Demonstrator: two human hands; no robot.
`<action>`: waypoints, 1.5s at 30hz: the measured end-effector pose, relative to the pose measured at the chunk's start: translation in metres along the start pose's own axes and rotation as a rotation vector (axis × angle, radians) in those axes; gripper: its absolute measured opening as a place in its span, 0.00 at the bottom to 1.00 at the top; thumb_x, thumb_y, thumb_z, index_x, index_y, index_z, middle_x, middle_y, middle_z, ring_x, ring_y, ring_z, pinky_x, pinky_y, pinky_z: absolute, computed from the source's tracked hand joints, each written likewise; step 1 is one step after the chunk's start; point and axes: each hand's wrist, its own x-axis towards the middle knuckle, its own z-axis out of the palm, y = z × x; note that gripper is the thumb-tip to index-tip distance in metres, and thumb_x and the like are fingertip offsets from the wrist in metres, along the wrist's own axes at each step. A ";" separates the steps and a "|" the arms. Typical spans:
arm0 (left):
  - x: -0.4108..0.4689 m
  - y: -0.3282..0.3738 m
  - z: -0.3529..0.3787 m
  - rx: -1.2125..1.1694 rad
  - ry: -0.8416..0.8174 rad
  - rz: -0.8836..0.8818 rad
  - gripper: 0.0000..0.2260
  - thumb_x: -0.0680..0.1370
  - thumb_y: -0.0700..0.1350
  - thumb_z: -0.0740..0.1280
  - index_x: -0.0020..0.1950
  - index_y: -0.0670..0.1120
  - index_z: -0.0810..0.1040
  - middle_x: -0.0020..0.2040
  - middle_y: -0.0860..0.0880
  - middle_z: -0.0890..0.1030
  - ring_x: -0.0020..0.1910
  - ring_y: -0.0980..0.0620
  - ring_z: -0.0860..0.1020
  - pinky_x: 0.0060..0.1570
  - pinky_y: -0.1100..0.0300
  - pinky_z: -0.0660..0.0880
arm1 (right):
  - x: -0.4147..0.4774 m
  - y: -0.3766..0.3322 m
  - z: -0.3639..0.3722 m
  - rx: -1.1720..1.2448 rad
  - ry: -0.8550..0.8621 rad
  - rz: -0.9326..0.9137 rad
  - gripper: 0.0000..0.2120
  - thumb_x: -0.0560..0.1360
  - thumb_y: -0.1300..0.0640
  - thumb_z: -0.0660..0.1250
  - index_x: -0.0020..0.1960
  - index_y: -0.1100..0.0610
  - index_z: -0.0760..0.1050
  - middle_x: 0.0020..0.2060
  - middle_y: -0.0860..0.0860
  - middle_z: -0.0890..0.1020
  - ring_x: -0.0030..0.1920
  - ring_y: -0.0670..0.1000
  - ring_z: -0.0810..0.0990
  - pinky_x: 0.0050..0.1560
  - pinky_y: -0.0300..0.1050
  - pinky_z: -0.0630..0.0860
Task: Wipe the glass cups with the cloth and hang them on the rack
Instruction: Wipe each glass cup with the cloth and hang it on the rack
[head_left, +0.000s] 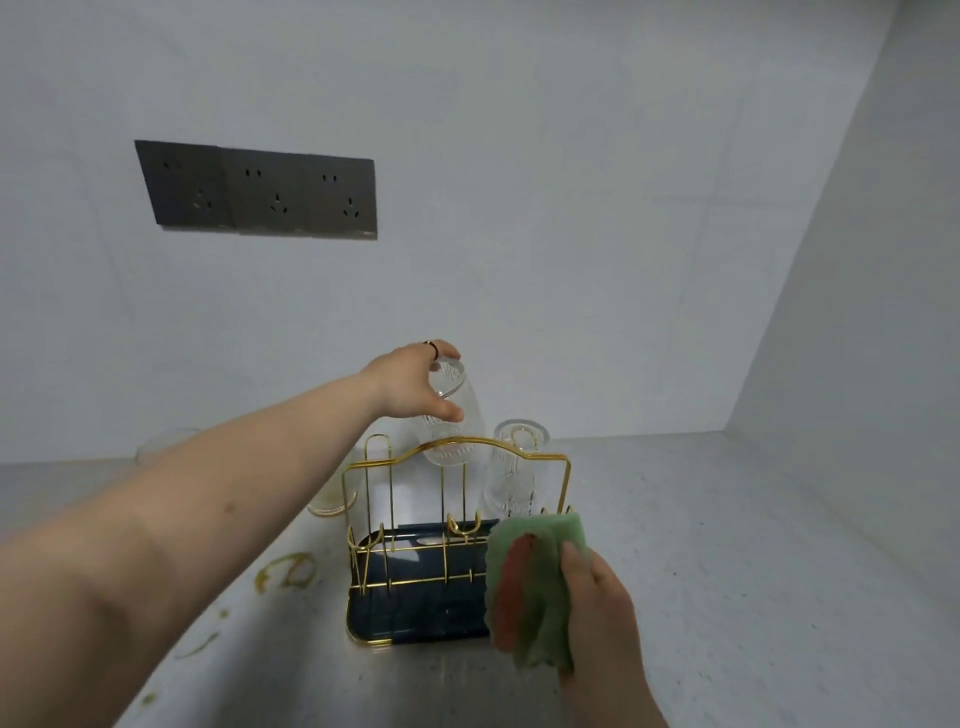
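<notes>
Right grip (597, 608), near the table's (727, 571) front edge, holds the bunched green-and-pink cloth (535, 587) aside, while the left grip (410, 384) clasps a ribbed clear glass cup (452, 421) by its upper end over the back prongs of the gold-wire, blue-trayed rack (415, 618), evidently for hanging beside a second glass cup (514, 478) already racked.

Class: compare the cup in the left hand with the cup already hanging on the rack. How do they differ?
The held cup is gripped by the left hand; the hung cup is untouched. The held cup leans, above the rack; the hung cup stands straight over a prong. Both are clear ribbed glass, turned base up.
</notes>
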 end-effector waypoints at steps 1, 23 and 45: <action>0.003 -0.002 0.007 0.024 -0.045 0.001 0.34 0.69 0.49 0.74 0.71 0.48 0.63 0.69 0.46 0.70 0.68 0.51 0.68 0.62 0.59 0.66 | 0.003 0.002 0.004 -0.008 -0.009 0.003 0.13 0.79 0.55 0.54 0.43 0.57 0.75 0.43 0.62 0.79 0.47 0.62 0.78 0.51 0.57 0.77; 0.032 -0.029 0.043 0.140 -0.488 0.059 0.37 0.72 0.46 0.72 0.75 0.47 0.54 0.76 0.49 0.57 0.75 0.50 0.56 0.71 0.58 0.55 | 0.028 0.013 0.014 -0.037 -0.088 0.080 0.07 0.76 0.60 0.60 0.41 0.51 0.73 0.39 0.52 0.79 0.41 0.53 0.77 0.42 0.44 0.75; -0.219 -0.211 0.024 -0.654 0.808 -0.728 0.36 0.69 0.36 0.73 0.73 0.41 0.60 0.70 0.40 0.67 0.66 0.44 0.68 0.65 0.54 0.64 | -0.041 0.028 0.131 0.066 -0.195 0.153 0.08 0.75 0.63 0.60 0.44 0.57 0.77 0.39 0.58 0.80 0.42 0.59 0.77 0.49 0.55 0.74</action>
